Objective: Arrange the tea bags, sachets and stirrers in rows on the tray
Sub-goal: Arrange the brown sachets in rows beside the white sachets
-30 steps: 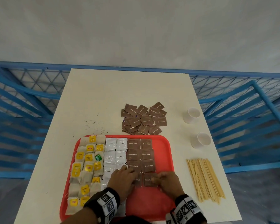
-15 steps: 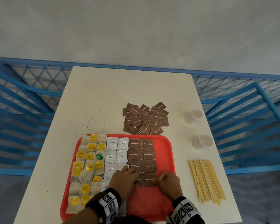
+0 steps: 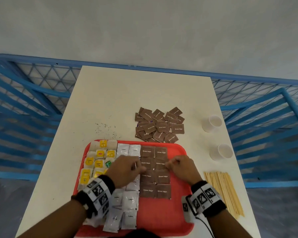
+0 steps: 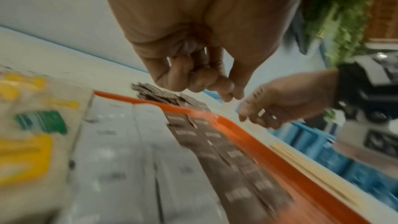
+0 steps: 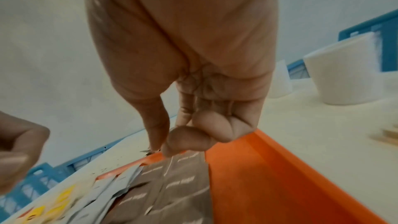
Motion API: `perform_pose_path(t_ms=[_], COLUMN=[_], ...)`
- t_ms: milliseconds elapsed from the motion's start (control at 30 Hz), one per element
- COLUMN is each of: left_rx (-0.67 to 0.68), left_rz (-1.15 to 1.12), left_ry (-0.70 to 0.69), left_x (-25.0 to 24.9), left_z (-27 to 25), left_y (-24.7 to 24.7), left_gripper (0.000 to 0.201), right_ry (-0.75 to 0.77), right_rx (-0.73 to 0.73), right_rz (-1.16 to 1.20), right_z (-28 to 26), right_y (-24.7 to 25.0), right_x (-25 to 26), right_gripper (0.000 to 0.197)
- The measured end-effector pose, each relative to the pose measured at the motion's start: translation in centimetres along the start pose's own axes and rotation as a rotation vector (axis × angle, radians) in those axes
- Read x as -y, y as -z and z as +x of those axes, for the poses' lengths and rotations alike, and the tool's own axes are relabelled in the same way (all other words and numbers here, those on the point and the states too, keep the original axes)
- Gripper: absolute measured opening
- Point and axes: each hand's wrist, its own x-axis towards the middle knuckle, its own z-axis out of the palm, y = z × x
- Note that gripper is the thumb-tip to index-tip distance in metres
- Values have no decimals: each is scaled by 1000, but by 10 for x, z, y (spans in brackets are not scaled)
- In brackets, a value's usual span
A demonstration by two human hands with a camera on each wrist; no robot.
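Beyond the far rim of the tray (image 3: pixel 183 149), the loose sachets (image 3: pixel 159 125) lie ahead, slightly nearer the right hand (image 3: pixel 181 167) than the left hand (image 3: pixel 126 168); both hover curled, apparently empty.

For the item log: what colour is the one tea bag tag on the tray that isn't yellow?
Green; that small paper tag shows best in the head view.

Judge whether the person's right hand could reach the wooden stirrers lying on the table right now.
Probably yes. The wooden stirrers lie on the table just right of the red tray, close beside the right hand, with nothing lying between them.
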Motion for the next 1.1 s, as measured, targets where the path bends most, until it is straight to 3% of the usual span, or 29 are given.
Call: perform_pose_path(t_ms=[133, 333, 500, 633, 700, 767, 867, 967, 1033, 1100], left_rx=[-128, -136, -151, -97, -71, -82, -114, -119, -151, -236], left_rz=[-40, -26, -69, -99, -82, -53, -106, -239, -326, -430], left_ry=[119, 295, 446, 556, 585, 625, 683, 672, 647, 629], left_x=[19, 36, 36, 28, 21, 15, 12, 13, 13, 15], left_z=[37, 79, 114, 139, 149, 155, 160, 162, 158, 150], left_y=[28, 34, 21, 6, 1, -4, -7, -2, 10, 24], left_gripper=[30, 33, 30, 60, 77, 82, 69, 46, 23, 32], right_ry=[-4, 29, 15, 43, 60, 52, 52, 82, 105, 87], right_rx=[-50, -117, -105, -6, -59, -125, -146, -9, 1, -10], right_rz=[-42, -127, -174, -138, -80, -83, -177, -316, -401, -337], right_z=[41, 100, 132, 135, 137, 142, 154, 166, 174, 178], right_y=[19, 20, 13, 1, 1, 5, 11, 10, 4, 3], right_x=[14, 49, 54, 46, 47, 46, 45, 48, 46, 45], right_gripper=[28, 17, 44, 49, 35, 26, 37, 64, 62, 53])
